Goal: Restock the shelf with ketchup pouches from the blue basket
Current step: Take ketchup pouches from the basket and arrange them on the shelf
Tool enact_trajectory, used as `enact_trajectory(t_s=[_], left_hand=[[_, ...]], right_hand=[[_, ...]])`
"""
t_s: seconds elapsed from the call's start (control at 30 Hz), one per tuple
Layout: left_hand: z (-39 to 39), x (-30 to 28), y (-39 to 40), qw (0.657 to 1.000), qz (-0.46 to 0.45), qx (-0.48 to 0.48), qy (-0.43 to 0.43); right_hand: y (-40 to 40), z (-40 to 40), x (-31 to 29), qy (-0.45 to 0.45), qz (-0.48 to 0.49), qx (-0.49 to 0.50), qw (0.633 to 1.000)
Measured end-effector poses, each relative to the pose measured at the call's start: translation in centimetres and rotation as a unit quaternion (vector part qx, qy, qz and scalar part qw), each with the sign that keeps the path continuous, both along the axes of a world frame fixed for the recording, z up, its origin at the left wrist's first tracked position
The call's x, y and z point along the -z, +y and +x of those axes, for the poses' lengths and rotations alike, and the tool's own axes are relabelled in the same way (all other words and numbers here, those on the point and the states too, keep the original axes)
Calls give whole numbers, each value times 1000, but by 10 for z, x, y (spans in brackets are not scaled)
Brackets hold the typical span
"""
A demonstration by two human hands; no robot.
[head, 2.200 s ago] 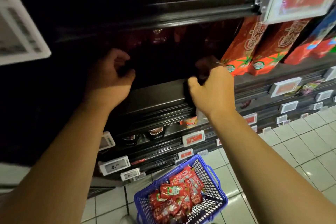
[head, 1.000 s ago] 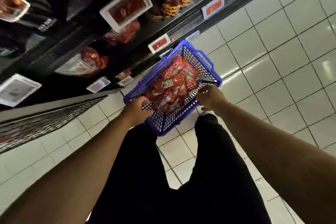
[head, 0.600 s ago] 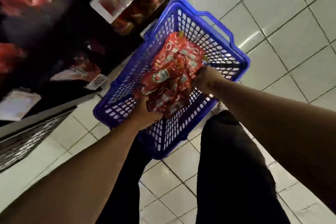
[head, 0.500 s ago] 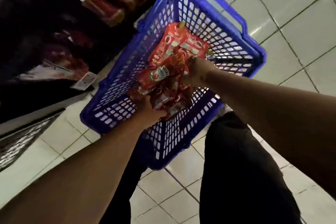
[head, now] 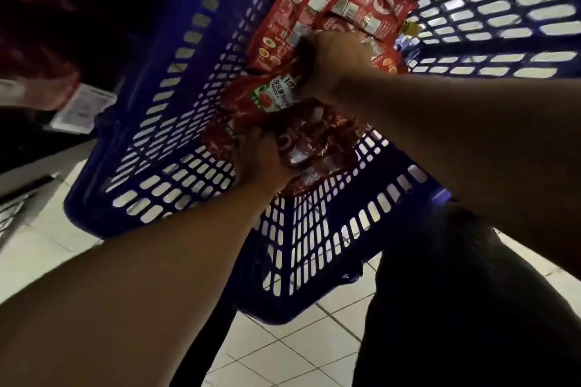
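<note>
The blue basket (head: pixel 163 148) fills most of the view, standing on the floor below me. Several red ketchup pouches (head: pixel 317 0) lie piled inside it. My left hand (head: pixel 261 163) is down in the near part of the pile, fingers curled into the pouches there (head: pixel 308 141). My right hand (head: pixel 333 63) reaches in from the right and grips a pouch with a green and white label (head: pixel 267 97) in the middle of the pile. The fingertips of both hands are hidden among the pouches.
The dark shelf unit (head: pixel 63 41) stands at the left with a white price tag (head: pixel 83 107) near the basket's rim. White floor tiles (head: pixel 298 352) show below the basket. My dark trouser leg (head: pixel 471 308) is at the lower right.
I have bent down from the shelf to the basket. Both hands went from the shelf edge into the basket and closed on pouches; the basket now looms much closer.
</note>
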State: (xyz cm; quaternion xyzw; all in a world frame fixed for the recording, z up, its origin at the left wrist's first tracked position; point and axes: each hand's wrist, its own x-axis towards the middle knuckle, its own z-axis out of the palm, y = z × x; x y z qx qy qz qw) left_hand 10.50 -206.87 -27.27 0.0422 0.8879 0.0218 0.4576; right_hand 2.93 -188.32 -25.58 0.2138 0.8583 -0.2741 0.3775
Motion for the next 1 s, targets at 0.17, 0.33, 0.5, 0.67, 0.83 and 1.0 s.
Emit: enact_trajectory(t_s=[0.17,0.33,0.5,0.67,0.83,1.0], left_hand=[[-10,-21,-1,996,28,-67,-58],[-19,-73,-11,976,103,-153,-120],[-35,-151,-13,917,158,-225,-287],[-59,-266,15,881,229,-295,-291],[-89,-399,53,853,304,-387,-173],[-111,-533,65,711,388,-525,-262]], right_hand=[[5,6,-34,-80,-124,64,987],[30,19,-80,-28,-92,155,983],[70,41,-176,49,-48,105,992],[100,53,-309,166,-79,135,974],[122,51,-454,257,-98,155,949],[128,32,-591,317,-123,149,929]])
